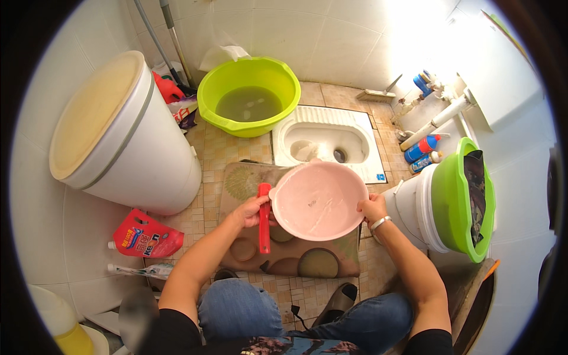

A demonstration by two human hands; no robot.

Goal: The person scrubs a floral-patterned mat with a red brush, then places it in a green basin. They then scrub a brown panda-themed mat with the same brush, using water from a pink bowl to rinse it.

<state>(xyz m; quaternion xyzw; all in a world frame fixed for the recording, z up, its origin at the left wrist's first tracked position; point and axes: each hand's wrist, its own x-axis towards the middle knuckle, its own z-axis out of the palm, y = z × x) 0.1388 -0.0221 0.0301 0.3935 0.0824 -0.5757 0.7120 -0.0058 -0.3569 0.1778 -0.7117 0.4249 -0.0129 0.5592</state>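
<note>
A pale pink plastic basin (321, 202) is held up in front of me, tilted so its inside faces me, with wet streaks across the bottom. My right hand (373, 207) pinches its right rim. At the left rim, my left hand (254, 212) grips a red plastic-handled tool (264, 222), which stands roughly upright in the view. The left fingertips are partly hidden behind that tool and the basin, so I cannot tell how firmly they hold the rim. Below the basin lies a patterned floor mat (293, 262).
Beyond the basin is a white squat toilet (370, 146), beside a lime-green tub (248, 126) of murky water. A tall white lidded bin (164, 168) and a red detergent pouch (148, 235) stand left. Right are a white bucket (410, 204), a green basin (448, 204) and cleaner bottles (419, 151).
</note>
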